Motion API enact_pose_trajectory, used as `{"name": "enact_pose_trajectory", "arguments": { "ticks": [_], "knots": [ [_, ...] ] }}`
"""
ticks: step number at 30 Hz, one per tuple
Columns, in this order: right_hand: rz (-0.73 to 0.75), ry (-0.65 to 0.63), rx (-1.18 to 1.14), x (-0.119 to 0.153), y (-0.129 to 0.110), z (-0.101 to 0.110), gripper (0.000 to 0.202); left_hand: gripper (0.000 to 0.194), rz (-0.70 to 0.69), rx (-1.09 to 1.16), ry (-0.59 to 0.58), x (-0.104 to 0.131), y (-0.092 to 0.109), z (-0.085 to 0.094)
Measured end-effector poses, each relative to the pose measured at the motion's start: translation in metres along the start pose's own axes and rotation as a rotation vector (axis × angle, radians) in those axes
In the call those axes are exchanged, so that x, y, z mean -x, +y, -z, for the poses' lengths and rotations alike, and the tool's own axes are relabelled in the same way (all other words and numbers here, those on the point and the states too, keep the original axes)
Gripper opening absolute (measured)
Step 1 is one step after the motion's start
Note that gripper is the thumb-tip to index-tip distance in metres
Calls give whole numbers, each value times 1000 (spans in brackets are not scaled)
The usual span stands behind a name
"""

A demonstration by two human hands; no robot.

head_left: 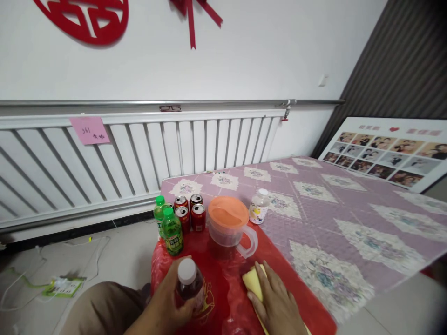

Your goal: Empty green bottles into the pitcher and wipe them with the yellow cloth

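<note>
My left hand [171, 298] is wrapped round a white-capped bottle [188, 281] of dark drink, upright over the red table cover [223, 293]. Under my right hand [275, 302] is a folded yellow cloth [254, 281], gripped between thumb and fingers against the cover. Beyond both hands stands a clear plastic pitcher [223, 232] with an orange lid, its handle toward the right. Two green-capped bottles [173, 235] stand at the left edge beside several red drink cans [198, 217]. To the pitcher's right is a white-capped bottle with a pale label [258, 208].
A bed with a purple quilted cover [314, 223] adjoins the red surface on the right. Behind is a white radiator [195, 144] with a pink note [90, 130]. Cables and a power strip [63, 286] lie on the floor at left. A photo board [387, 151] leans at right.
</note>
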State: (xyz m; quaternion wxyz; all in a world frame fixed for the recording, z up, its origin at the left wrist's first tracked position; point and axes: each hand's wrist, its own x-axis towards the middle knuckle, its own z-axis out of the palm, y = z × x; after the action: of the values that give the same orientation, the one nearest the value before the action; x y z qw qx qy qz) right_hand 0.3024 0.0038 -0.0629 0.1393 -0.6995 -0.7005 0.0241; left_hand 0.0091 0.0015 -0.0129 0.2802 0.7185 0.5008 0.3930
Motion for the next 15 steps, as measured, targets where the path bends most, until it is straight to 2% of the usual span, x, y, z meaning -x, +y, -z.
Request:
{"name": "enact_pose_trajectory", "arguments": {
  "ticks": [4, 7, 9, 11, 12, 15],
  "knots": [
    [24, 217, -132, 9, 13, 4, 55, 67, -56, 54, -2, -3, -3, 1],
    [4, 326, -250, 20, 8, 10, 50, 67, -40, 89, 8, -3, -1, 2],
    [29, 304, -356, 28, -8, 9, 45, 69, -26, 89, 1, -1, -2, 1],
    [105, 253, -452, 33, -33, 2, 43, 74, -7, 82, 0, 2, -7, -3],
    [111, 274, -484, 35, -47, -3, 42, 77, 8, 81, 6, 3, -11, -6],
    [59, 117, -548, 35, -96, -13, 52, 85, 53, 106, 54, 9, -26, -16]
  ]
}}
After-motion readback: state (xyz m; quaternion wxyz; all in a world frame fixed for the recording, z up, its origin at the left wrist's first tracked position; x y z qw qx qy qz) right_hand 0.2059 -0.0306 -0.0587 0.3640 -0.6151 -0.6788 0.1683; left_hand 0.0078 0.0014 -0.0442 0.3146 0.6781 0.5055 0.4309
